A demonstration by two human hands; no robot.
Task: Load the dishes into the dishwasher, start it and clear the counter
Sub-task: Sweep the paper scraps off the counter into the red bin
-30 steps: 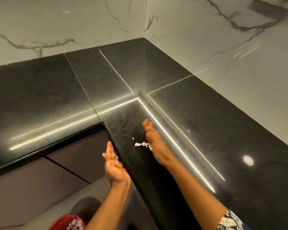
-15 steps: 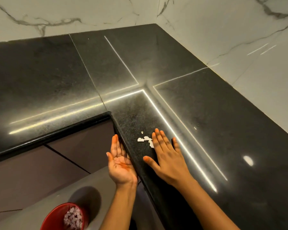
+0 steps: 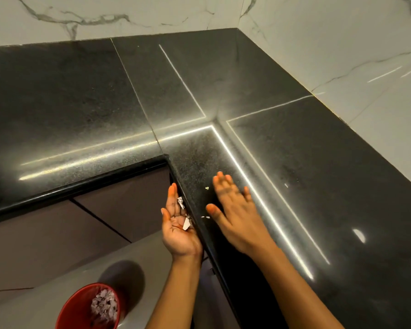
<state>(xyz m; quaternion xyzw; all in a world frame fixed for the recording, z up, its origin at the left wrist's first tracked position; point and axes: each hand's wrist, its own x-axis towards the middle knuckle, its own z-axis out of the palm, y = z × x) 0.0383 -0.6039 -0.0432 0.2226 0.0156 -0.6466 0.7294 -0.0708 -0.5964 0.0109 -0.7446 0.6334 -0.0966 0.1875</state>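
Now, left hand [image 3: 179,230]: open, cupped palm up against the counter edge, white scraps [image 3: 186,224] lying loose in it.
Right hand [image 3: 235,217]: flat, fingers straight, gripping nothing, on the counter [image 3: 306,167].
Crumbs [image 3: 205,217]: one beside the right thumb, one by the fingers, near the edge.
Sweep: go left in one low stroke; keep the palm level until over the red bin [image 3: 88,309], near left.

hands [image 3: 179,227] [image 3: 235,216] 2 | red bin [image 3: 76,307] 1 | palm scraps [image 3: 186,225] 3 | counter scraps [image 3: 205,217] 2
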